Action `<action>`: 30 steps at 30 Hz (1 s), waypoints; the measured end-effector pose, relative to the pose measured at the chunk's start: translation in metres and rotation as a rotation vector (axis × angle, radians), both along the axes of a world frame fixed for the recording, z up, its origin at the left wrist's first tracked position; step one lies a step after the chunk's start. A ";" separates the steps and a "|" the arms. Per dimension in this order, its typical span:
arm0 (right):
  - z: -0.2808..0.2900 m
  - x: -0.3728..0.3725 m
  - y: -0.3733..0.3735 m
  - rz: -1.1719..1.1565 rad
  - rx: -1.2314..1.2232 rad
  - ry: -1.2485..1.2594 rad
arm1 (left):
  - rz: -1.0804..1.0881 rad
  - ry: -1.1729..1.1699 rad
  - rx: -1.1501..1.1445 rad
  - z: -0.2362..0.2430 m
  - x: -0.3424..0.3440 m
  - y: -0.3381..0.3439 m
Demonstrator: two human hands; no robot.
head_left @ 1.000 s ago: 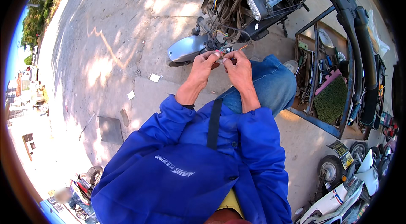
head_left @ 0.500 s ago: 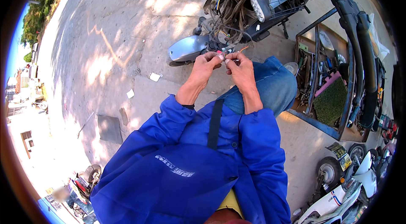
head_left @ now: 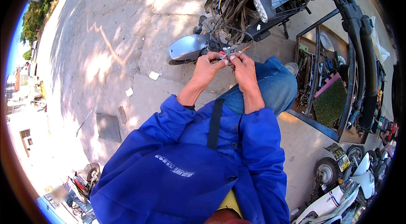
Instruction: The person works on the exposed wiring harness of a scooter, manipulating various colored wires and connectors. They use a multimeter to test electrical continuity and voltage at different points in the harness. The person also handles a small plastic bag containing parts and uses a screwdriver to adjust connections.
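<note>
My left hand (head_left: 208, 68) and right hand (head_left: 242, 68) meet in front of the scooter (head_left: 237, 10), pinching small wires and connectors (head_left: 228, 54) in red, green and orange. Their fingertips nearly touch; the exact piece in each is too small to make out. Beyond them a tangled wire bundle (head_left: 230, 21) hangs from the scooter's opened front, above the silver front fender (head_left: 186, 47). My bent knee in blue jeans (head_left: 275, 84) lies just right of my right hand.
A metal tool trolley (head_left: 321, 128) with tools and a green mat (head_left: 330, 105) stands at the right. Parked scooters (head_left: 351, 175) are at the lower right; a person (head_left: 78, 205) and a motorbike (head_left: 89, 175) are at the lower left. Paper scraps (head_left: 154, 75) lie on the concrete.
Both hands have shifted slightly to the right with the wires, and their thumbs have changed position on the connectors. The scooter and trolley appear much as before.
</note>
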State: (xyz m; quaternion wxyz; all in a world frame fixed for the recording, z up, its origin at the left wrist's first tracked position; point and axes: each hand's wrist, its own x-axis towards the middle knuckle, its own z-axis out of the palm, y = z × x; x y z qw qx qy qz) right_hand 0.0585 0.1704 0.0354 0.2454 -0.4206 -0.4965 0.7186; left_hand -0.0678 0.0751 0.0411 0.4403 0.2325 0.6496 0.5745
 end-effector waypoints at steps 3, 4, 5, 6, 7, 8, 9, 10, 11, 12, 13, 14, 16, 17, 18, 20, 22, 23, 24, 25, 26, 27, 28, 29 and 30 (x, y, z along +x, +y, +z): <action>0.001 0.002 0.000 -0.006 -0.155 0.081 | 0.007 -0.081 -0.013 0.002 -0.004 -0.001; 0.003 0.002 0.000 -0.007 -0.200 0.103 | 0.006 -0.092 -0.009 0.002 -0.005 -0.002; 0.004 0.003 0.001 -0.016 -0.226 0.114 | 0.005 -0.103 -0.005 0.002 -0.005 -0.003; 0.004 0.003 0.001 -0.025 -0.251 0.125 | 0.003 -0.113 -0.001 0.002 -0.006 -0.003; 0.005 0.003 0.001 -0.035 -0.276 0.135 | -0.009 -0.075 -0.001 0.002 -0.005 -0.003; 0.004 0.003 0.002 -0.020 -0.241 0.106 | -0.021 -0.036 0.000 0.003 -0.004 -0.003; 0.005 0.003 0.003 -0.005 -0.206 0.077 | -0.032 0.003 0.001 0.003 -0.003 -0.002; 0.006 0.003 0.003 0.010 -0.172 0.048 | -0.034 0.011 0.004 0.002 -0.002 -0.002; 0.007 0.003 0.001 0.013 -0.040 0.008 | -0.036 0.020 0.008 0.001 -0.002 -0.001; 0.013 0.001 -0.003 0.015 0.091 -0.032 | -0.039 0.030 0.011 -0.001 -0.002 -0.001; 0.016 0.001 -0.006 0.017 0.223 -0.071 | -0.033 0.023 0.014 -0.001 -0.001 -0.001; 0.015 0.000 -0.005 0.019 0.257 -0.108 | -0.028 0.016 0.016 -0.001 -0.001 -0.002; 0.010 0.000 -0.005 0.021 0.325 -0.183 | -0.025 0.013 0.016 -0.002 0.000 -0.001; 0.008 0.000 -0.004 0.022 0.311 -0.178 | -0.027 0.017 0.012 -0.004 0.000 -0.001; 0.007 0.001 -0.003 0.022 0.297 -0.174 | -0.029 0.021 0.008 -0.004 -0.001 -0.001; 0.004 0.002 -0.001 0.022 0.217 -0.141 | -0.027 -0.042 0.005 -0.001 -0.004 -0.001; 0.001 0.003 0.001 0.022 0.086 -0.082 | -0.025 -0.086 0.003 0.001 -0.008 -0.002; 0.001 0.004 0.002 0.009 0.021 -0.025 | -0.025 -0.098 0.001 0.000 -0.010 -0.003; 0.004 0.004 0.002 -0.003 -0.044 0.032 | -0.025 -0.110 0.001 0.000 -0.012 -0.003; 0.006 0.004 0.003 -0.016 -0.108 0.089 | -0.032 -0.120 0.009 0.001 -0.014 -0.003; 0.005 0.005 0.004 -0.033 -0.154 0.126 | -0.040 -0.130 0.017 0.002 -0.015 -0.003; 0.004 0.004 0.004 -0.050 -0.200 0.164 | -0.046 -0.138 0.025 0.003 -0.016 -0.004; 0.003 0.004 0.005 -0.066 -0.246 0.202 | -0.055 -0.138 0.026 0.003 -0.018 -0.004; 0.003 0.004 0.005 -0.078 -0.254 0.205 | -0.064 -0.137 0.026 0.002 -0.020 -0.004; 0.004 0.003 0.005 -0.090 -0.263 0.207 | -0.074 -0.137 0.026 0.003 -0.021 -0.004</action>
